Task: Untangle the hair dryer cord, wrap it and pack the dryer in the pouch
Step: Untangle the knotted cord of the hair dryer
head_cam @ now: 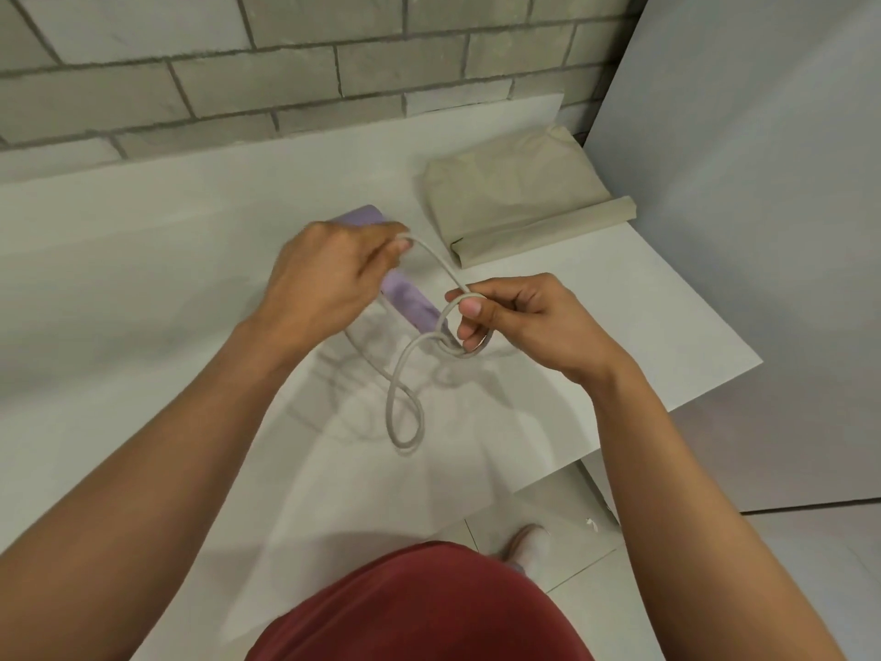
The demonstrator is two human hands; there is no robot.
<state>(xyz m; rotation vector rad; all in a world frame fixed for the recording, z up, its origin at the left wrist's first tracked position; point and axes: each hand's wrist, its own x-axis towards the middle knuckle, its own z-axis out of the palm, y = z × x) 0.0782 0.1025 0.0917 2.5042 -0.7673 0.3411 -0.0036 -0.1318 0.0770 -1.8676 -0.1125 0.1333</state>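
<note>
A lilac hair dryer [410, 300] lies on the white table [143, 240], mostly hidden under my left hand [329, 274]. Its pale grey cord [405, 398] hangs in loops above the table between both hands. My left hand pinches the cord near its fingertips, above the dryer. My right hand [519, 317] grips a loop of cord between thumb and curled fingers, to the right of the dryer's handle. A beige fabric pouch [519, 193] lies flat at the table's far right, apart from both hands.
A grey brick wall [286, 64] runs behind the table. A pale panel [763, 207] stands to the right. The table's right edge drops to a tiled floor [596, 555], where my foot shows.
</note>
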